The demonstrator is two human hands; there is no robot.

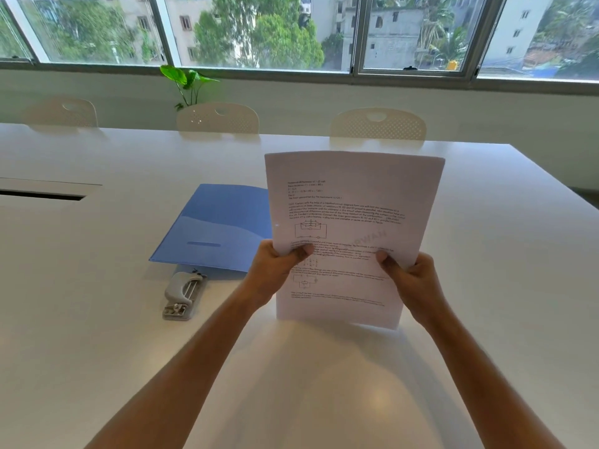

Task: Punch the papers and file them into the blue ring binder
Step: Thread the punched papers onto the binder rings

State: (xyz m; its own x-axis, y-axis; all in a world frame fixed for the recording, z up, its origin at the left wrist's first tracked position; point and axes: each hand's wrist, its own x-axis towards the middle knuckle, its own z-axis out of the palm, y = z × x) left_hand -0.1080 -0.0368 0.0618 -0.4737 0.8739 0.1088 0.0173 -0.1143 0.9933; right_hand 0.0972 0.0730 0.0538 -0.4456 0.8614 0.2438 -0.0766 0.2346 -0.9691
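I hold a stack of printed white papers [353, 205] upright, its bottom edge resting on the white table [97, 335]. My left hand [275, 267] grips the stack's left edge and my right hand [411, 280] grips its right edge, thumbs on the front page. The blue ring binder [214, 225] lies shut and flat on the table, left of and behind the papers; the stack hides its right part. A grey hole punch [181, 294] rests on the table just in front of the binder, left of my left forearm.
Three white chairs [377, 124] stand along the table's far side beneath wide windows. A green plant [188, 81] rises behind the middle chair. A cable slot [42, 194] is cut into the tabletop at the far left.
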